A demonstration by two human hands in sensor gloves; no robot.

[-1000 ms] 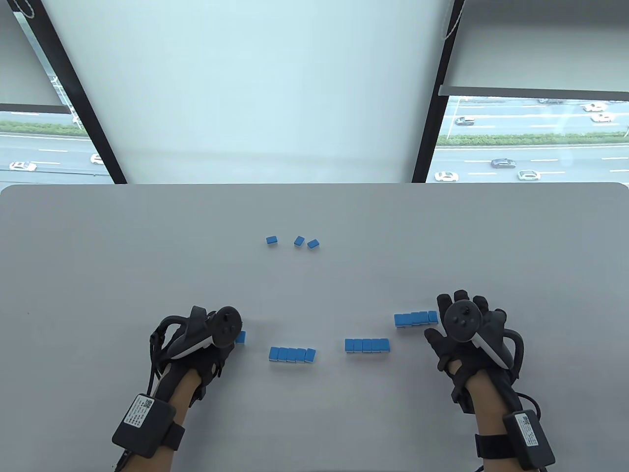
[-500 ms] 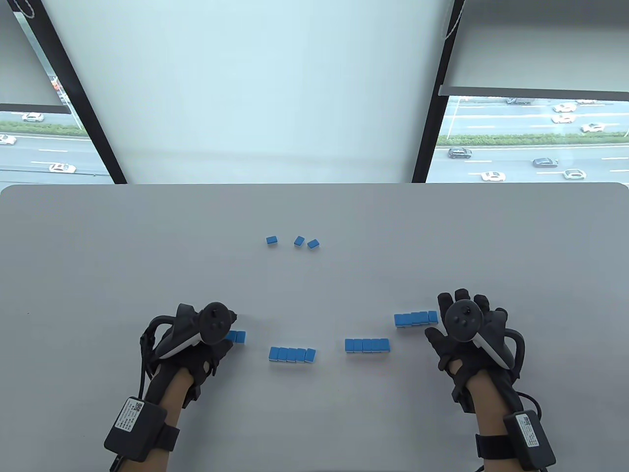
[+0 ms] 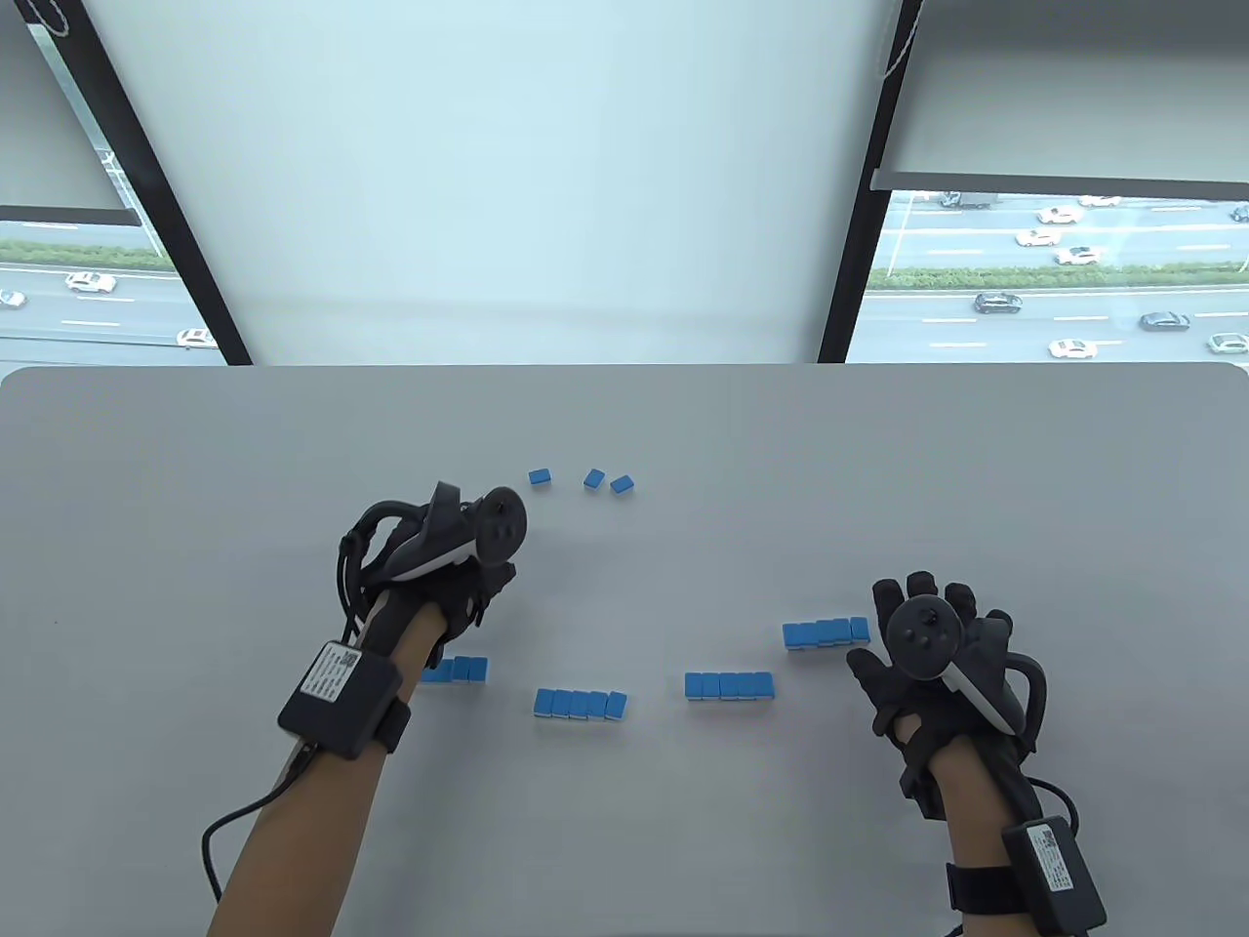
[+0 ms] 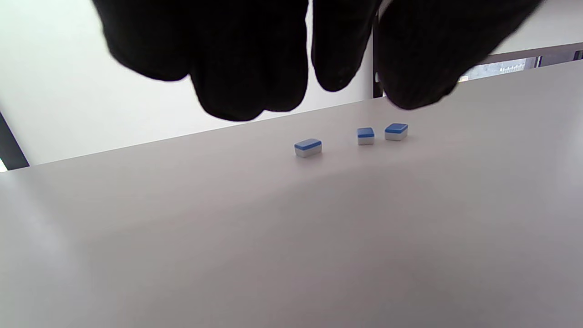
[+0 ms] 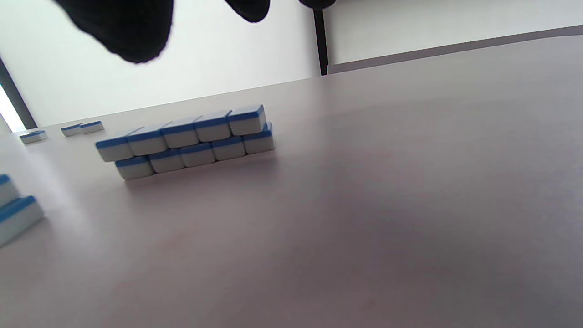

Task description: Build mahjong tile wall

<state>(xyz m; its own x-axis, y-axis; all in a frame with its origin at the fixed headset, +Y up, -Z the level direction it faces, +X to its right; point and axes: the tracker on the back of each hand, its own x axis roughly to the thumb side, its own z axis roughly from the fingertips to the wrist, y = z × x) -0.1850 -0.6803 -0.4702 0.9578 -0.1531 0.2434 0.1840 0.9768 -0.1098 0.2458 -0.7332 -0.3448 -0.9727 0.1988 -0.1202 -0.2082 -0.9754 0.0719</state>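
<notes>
Clearly the risk lies with the three loose tiles: the left tile (image 3: pixel 540 476) lies apart, but the middle tile (image 3: pixel 594 477) and right tile (image 3: pixel 622 482) lie just beside each other, so a broad reach could knock one askew while taking the other. The left hand (image 3: pixel 459 556) hovers above the desk (image 3: pixel 195 508) near them, its fingers (image 4: pixel 250 68) hanging relaxed and holding nothing. The right hand (image 3: pixel 927 644) rests spread flat, empty, just beside the right-end stack (image 3: pixel 825 631), a two-layer row whose top overhangs slightly; a nudge could topple it. Three more rows lie along the near side: left row (image 3: pixel 457 670), partly hidden by the forearm, second row (image 3: pixel 581 704) and third row (image 3: pixel 729 685). Nothing blocks the reach.
</notes>
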